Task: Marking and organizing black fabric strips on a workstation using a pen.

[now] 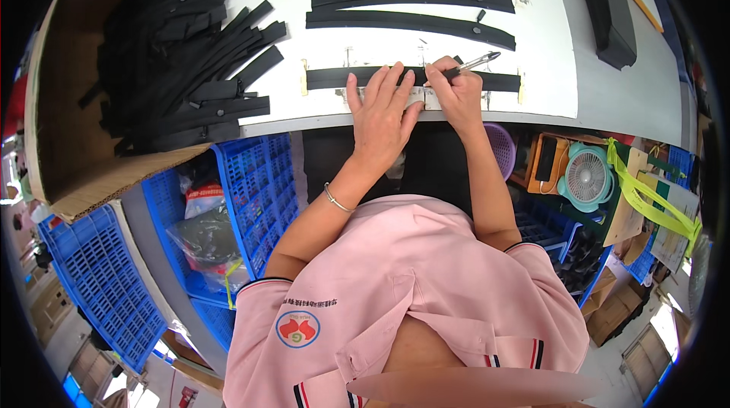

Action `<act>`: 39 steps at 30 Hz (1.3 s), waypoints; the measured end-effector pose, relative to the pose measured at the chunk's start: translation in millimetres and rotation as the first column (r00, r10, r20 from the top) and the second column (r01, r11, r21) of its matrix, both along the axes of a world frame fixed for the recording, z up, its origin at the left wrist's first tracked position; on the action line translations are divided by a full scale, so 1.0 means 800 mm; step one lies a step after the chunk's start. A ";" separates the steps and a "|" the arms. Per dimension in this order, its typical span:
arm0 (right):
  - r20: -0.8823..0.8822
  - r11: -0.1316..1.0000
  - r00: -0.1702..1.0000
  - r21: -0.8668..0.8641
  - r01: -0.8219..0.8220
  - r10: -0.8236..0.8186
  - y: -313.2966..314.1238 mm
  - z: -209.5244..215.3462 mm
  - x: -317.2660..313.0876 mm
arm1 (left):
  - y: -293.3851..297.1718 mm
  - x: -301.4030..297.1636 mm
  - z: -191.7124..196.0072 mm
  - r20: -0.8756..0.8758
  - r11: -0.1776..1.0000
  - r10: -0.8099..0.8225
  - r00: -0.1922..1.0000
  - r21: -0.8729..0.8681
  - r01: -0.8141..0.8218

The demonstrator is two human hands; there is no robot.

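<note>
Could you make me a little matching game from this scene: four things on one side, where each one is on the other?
Things:
1. pen
2. left hand
3. heap of black strips
4. small fan

Places:
A. under the table, far right
B. in the cardboard tray, far left
C. flat on the black strip nearest the table edge
D. in the right hand

Pairs: 1-D, 2-C, 3-B, 4-A

The left hand [382,107] covers the middle of the black strap [334,78], hiding what lies beneath the fingers [391,77]. Whether the pen [473,64] tip touches the strap is too small to tell. The cardboard box [68,142] is cut off at the left rim.
</note>
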State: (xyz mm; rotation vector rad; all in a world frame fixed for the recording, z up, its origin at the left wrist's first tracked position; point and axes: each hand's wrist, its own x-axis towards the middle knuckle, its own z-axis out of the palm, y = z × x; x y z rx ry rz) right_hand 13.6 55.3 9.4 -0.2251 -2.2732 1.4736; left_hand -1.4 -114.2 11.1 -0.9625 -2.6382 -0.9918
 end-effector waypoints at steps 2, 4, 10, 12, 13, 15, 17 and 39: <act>-0.019 0.999 1.000 0.037 -0.005 0.005 0.000 -0.003 -0.001 | 0.000 0.000 0.000 -0.006 1.000 -0.005 1.000 -0.009 0.005; -0.021 0.997 1.000 0.076 0.002 0.000 0.001 -0.002 -0.001 | 0.002 0.000 -0.001 -0.011 1.000 0.004 1.000 -0.013 -0.004; -0.037 0.986 0.999 -0.163 -0.021 0.015 0.003 0.012 0.013 | 0.002 0.002 -0.002 -0.014 0.998 0.001 1.000 -0.055 -0.002; -0.064 0.972 0.996 -0.232 0.047 -0.063 0.020 0.018 0.027 | 0.000 0.001 -0.003 -0.012 0.997 0.006 1.000 -0.072 -0.007; -0.079 0.948 0.988 -0.299 0.105 -0.135 0.032 0.021 0.036 | 0.001 0.001 -0.003 -0.012 0.998 0.000 1.000 -0.070 -0.001; -0.086 0.899 0.969 -0.399 0.181 -0.233 0.057 0.032 0.044 | 0.000 0.001 -0.004 -0.047 0.998 -0.005 0.999 -0.060 0.002; -0.044 0.907 0.952 -0.321 0.274 -0.303 0.087 0.028 0.048 | 0.000 0.000 -0.005 -0.047 0.998 -0.011 0.999 -0.064 0.008; 0.119 0.974 0.967 0.056 0.221 -0.226 0.111 0.001 0.050 | 0.142 -0.001 -0.001 -0.028 0.969 -0.140 0.990 0.200 0.143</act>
